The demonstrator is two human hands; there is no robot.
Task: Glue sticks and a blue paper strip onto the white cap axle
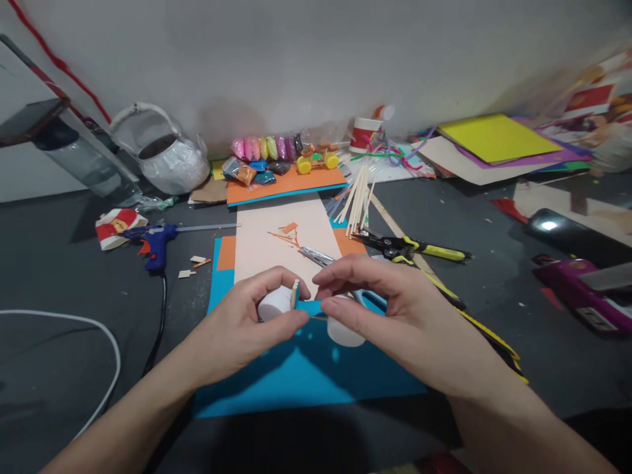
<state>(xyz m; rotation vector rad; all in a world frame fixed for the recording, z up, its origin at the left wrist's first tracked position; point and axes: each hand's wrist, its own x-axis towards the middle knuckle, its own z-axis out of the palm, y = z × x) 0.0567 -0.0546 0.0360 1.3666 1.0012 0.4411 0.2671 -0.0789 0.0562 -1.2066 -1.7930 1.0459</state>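
My left hand (264, 309) is closed round a small craft piece with a white, cap-like cylinder (275, 304) and a short bundle of wooden sticks (295, 293) standing at its edge. A narrow blue strip (311, 307) and a thin stick run across to a second white cylinder (346, 329). My right hand (375, 303) grips that one between thumb and fingers; its far side is hidden. The piece hangs above a blue sheet (306, 378). Scissors (318, 255) lie behind my right hand, their blades on a cream sheet (276, 210) with orange scraps (290, 228).
A blue glue gun (157, 245) lies left, its cord running forward. To the right are black-and-yellow pliers (415, 247), wooden sticks (356, 201) and a purple tool (587, 289). Behind stand a silver basket (172, 161), clay packets (266, 149) and a yellow-wheeled toy car (316, 160).
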